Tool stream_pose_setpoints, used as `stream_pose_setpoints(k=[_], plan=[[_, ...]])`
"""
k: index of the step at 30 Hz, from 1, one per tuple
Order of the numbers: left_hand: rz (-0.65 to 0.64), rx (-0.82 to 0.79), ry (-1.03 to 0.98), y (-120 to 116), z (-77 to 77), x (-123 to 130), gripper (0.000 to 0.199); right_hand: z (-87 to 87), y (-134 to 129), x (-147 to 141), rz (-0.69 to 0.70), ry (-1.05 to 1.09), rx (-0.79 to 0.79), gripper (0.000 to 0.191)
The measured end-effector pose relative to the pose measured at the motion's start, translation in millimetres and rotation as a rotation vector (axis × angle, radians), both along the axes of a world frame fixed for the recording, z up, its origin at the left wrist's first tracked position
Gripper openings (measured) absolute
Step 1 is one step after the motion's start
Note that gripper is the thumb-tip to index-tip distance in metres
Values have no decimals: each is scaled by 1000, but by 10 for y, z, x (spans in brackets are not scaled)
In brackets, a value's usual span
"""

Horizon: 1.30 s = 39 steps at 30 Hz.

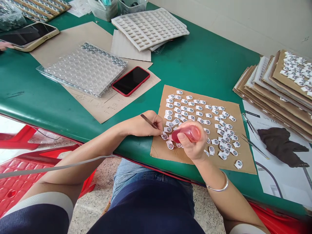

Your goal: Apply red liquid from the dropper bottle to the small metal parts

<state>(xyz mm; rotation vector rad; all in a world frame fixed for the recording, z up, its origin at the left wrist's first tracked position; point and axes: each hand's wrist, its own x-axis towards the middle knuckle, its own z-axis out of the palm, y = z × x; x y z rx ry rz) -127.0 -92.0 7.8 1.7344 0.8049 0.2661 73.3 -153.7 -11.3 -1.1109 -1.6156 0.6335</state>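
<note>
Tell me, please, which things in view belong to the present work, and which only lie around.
In use:
dark slim tool in left hand
red bottle in right hand
small white pieces
cardboard sheet beneath them

Probably just lying about:
red-edged phone
larger phone
dark brown cloth

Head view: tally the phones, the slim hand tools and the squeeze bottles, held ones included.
Phones: 2 (red-cased phone, tan-cased phone)
Slim tools: 3 (dark tool in left hand, two metal tools lying)
Squeeze bottles: 1 (red bottle, right hand)
Total: 6
</note>
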Motion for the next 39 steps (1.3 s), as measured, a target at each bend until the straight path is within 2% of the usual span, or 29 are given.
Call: stream_pose_setpoints(k=[39], plan=[[2,8,-15,0,-19,-3,8,20,-8,-40,35,11,42,20]])
